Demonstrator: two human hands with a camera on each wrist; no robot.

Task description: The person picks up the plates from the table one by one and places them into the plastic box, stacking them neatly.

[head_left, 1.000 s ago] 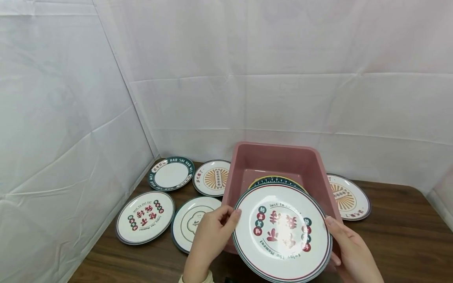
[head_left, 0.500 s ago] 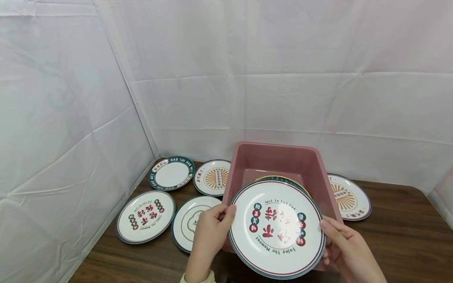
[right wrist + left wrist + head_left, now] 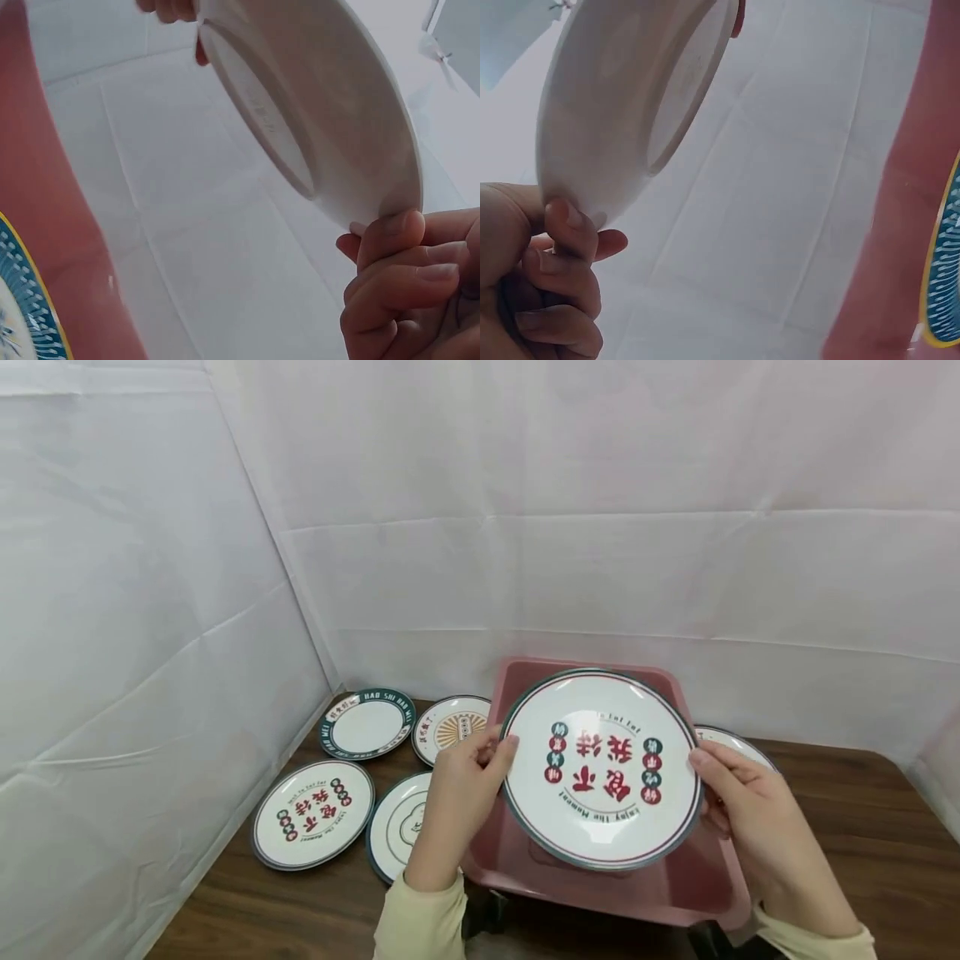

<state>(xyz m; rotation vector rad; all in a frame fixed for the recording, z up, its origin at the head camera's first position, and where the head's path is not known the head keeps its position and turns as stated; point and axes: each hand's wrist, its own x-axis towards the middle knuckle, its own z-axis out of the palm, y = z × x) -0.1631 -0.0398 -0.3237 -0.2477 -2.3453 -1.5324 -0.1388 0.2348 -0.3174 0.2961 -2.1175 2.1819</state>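
Observation:
A white plate (image 3: 600, 768) with red characters and a green rim is held up over the pink basin (image 3: 555, 868), tilted toward the head camera. My left hand (image 3: 463, 793) pinches its left edge, thumb on the front. At the right edge my right hand (image 3: 765, 818) grips it the same way. Both wrist views show the plate's plain underside (image 3: 607, 112), with fingers (image 3: 390, 247) curled behind the rim. A blue-patterned plate with a yellow rim (image 3: 30, 300) lies in the basin, hidden by the held plate in the head view.
Left of the basin on the wooden table (image 3: 225, 910) lie a green-rimmed plate (image 3: 367, 724), a sunburst plate (image 3: 442, 727), a red-character plate (image 3: 313, 815) and a cloud-pattern plate (image 3: 397, 827). Another plate (image 3: 731, 742) is partly visible right of it. White cloth (image 3: 600, 568) hangs behind.
Both hands have raised the plate up and away from the body, turning its face more toward the head camera. It now covers the basin's middle, while the basin's front edge has come into view.

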